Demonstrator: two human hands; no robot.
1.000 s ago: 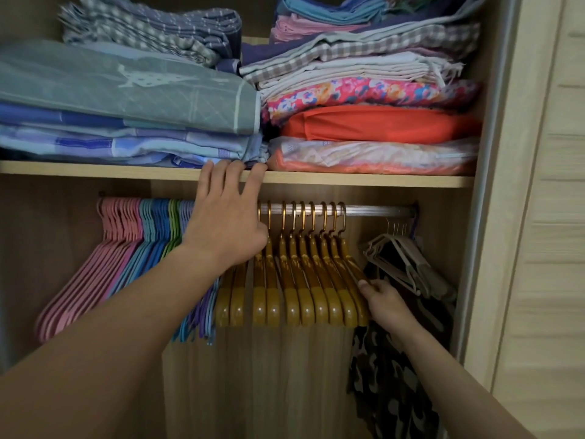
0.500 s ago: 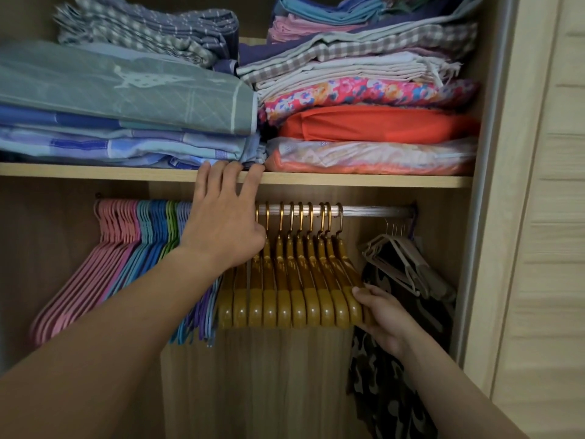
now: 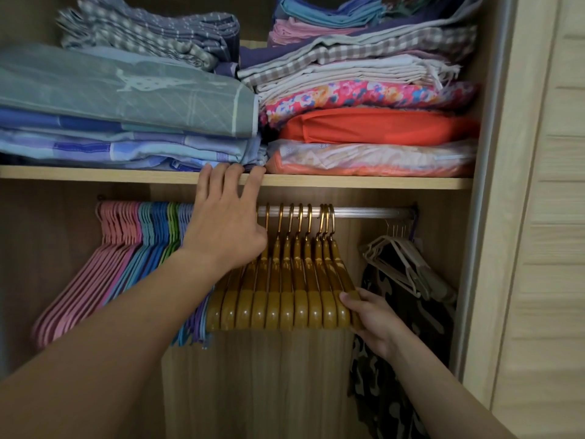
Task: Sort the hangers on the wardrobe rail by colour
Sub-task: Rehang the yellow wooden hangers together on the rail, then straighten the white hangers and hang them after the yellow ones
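A silver rail runs under the shelf. From left to right it carries pink hangers, blue hangers, a few green hangers, purple hangers and several yellow wooden hangers with gold hooks. My left hand is in front of the rail at the left end of the yellow group, with its straight fingers reaching up to the shelf edge. My right hand grips the shoulder end of the rightmost yellow hanger. White hangers hang at the far right.
A wooden shelf above the rail bears stacks of folded bedding and cloth. A camouflage garment hangs under the white hangers. The wardrobe's side wall and a slatted door close off the right.
The yellow hangers have bunched closer together towards the left. My right hand slid down to the rightmost hanger's shoulder end and moved left with it. My left hand stayed put.
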